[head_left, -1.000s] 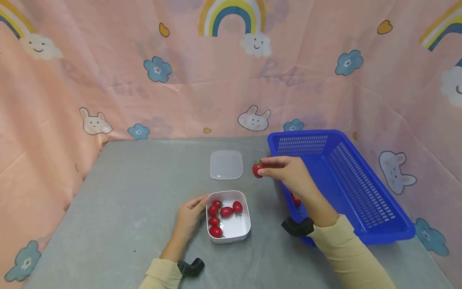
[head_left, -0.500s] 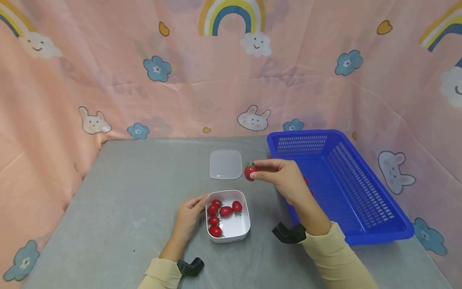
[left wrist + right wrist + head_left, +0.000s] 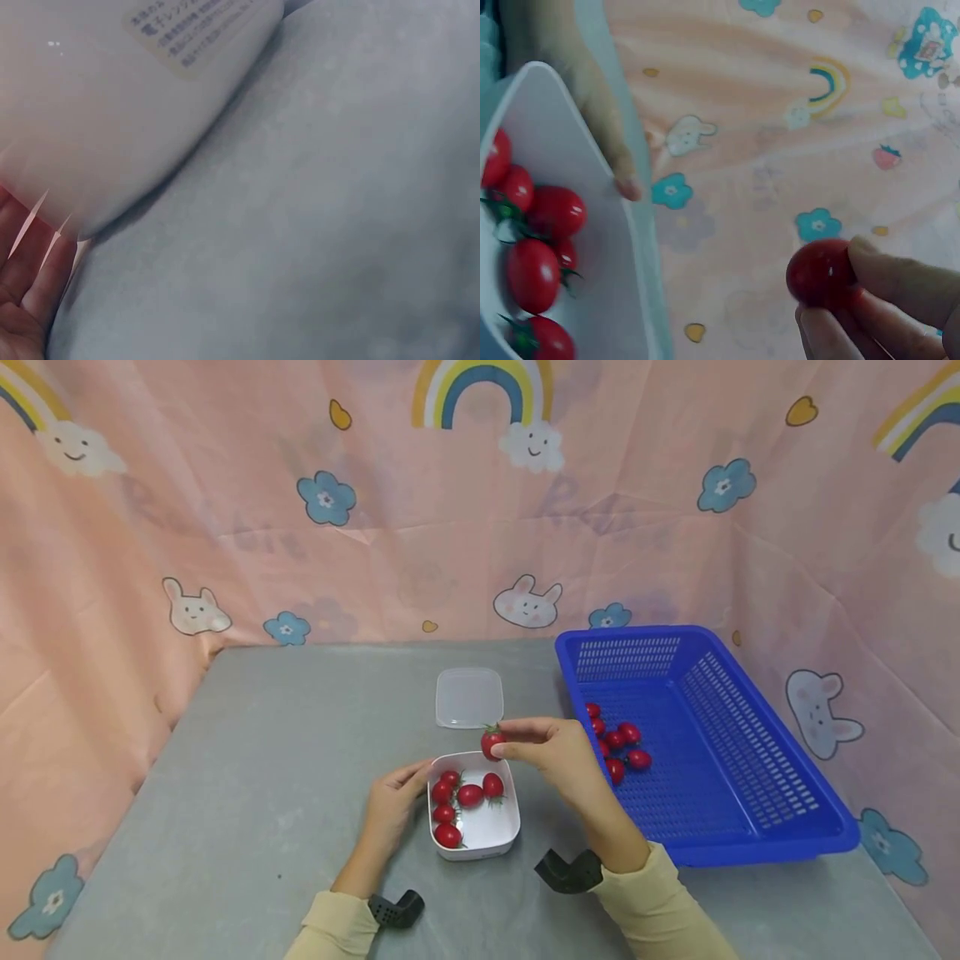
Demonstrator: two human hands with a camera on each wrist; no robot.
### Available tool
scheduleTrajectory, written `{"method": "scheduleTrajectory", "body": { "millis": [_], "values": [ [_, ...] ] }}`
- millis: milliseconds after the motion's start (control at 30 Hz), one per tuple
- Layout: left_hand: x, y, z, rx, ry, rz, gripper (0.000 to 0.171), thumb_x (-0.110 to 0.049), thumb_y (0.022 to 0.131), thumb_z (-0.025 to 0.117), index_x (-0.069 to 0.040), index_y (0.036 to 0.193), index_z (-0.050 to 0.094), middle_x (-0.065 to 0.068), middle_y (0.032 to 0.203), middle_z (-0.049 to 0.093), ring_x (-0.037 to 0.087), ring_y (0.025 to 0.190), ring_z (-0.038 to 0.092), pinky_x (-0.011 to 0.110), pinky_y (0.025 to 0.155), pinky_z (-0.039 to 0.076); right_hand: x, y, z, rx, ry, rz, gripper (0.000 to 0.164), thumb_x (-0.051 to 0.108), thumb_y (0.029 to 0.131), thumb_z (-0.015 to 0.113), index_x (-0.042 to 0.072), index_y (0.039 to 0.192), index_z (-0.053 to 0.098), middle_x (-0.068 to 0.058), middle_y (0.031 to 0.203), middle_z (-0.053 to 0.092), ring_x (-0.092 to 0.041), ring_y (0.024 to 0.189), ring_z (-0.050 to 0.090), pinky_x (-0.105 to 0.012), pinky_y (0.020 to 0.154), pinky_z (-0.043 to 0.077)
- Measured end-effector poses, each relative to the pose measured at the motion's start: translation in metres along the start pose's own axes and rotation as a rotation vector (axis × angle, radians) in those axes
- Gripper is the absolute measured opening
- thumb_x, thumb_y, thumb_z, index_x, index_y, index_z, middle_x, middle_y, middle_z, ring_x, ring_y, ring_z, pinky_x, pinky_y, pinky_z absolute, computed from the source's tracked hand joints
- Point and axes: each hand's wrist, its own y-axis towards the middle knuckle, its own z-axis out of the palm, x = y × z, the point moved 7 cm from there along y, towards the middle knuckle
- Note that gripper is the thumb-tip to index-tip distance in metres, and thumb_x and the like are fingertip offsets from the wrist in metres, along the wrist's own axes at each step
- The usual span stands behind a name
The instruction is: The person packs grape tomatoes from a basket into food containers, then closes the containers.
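My right hand pinches a red cherry tomato with a green calyx between thumb and fingers, over the far right edge of a white square container. Several cherry tomatoes lie inside the container, mostly along its left side. My left hand rests with extended fingers against the container's outer left wall; the left wrist view shows its fingers touching the wall below a printed label. In the right wrist view the pinched tomato is well apart from the container's rim.
A blue perforated basket stands at the right, with several cherry tomatoes at its left side. A translucent square lid lies flat on the grey table behind the container. A pink printed curtain hangs at the back and sides.
My right hand has moved left and nearer with the cherry tomato, from beside the basket to over the container's rim, uncovering tomatoes in the basket. The left hand and container have stayed put.
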Motion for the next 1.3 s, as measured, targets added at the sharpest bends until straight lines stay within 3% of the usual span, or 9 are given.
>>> {"method": "scheduleTrajectory", "body": {
  "millis": [200,567,1133,1300],
  "values": [
    [-0.001,0.000,-0.001,-0.006,0.002,-0.003,0.030,-0.018,0.092,0.070,0.004,0.113,0.072,0.014,0.110,0.075,0.000,0.090,0.067,0.017,0.081,0.055,-0.017,0.006,0.023,0.025,-0.015,-0.027,0.030,0.014,0.081,0.081,0.003,0.109,0.076,-0.014,0.103,0.077,-0.025,0.098,0.073,-0.044,0.096,0.055],
    [0.000,0.000,-0.001,0.000,0.003,-0.009,0.030,-0.019,0.092,0.071,0.003,0.112,0.073,0.017,0.113,0.074,0.001,0.093,0.067,0.019,0.082,0.055,-0.038,0.018,0.040,0.027,-0.038,-0.012,0.029,0.011,0.077,0.084,0.001,0.104,0.077,-0.015,0.100,0.077,-0.024,0.092,0.074,-0.039,0.086,0.059],
    [-0.003,-0.001,0.001,-0.002,0.011,0.018,0.030,-0.018,0.093,0.070,0.005,0.112,0.072,0.017,0.112,0.074,-0.001,0.091,0.067,0.018,0.081,0.055,-0.042,0.020,0.057,0.028,-0.267,-0.080,0.027,0.014,0.075,0.086,0.006,0.101,0.080,-0.013,0.103,0.077,-0.019,0.087,0.070,-0.031,0.071,0.059],
    [-0.003,-0.001,0.000,-0.004,0.008,0.004,0.030,-0.019,0.093,0.070,0.004,0.112,0.073,0.016,0.112,0.074,0.000,0.092,0.068,0.018,0.081,0.055,-0.038,0.020,0.059,0.014,-0.285,-0.125,0.026,0.011,0.075,0.086,0.003,0.099,0.079,-0.014,0.101,0.077,-0.023,0.091,0.071,-0.033,0.073,0.059]
  ]
}}
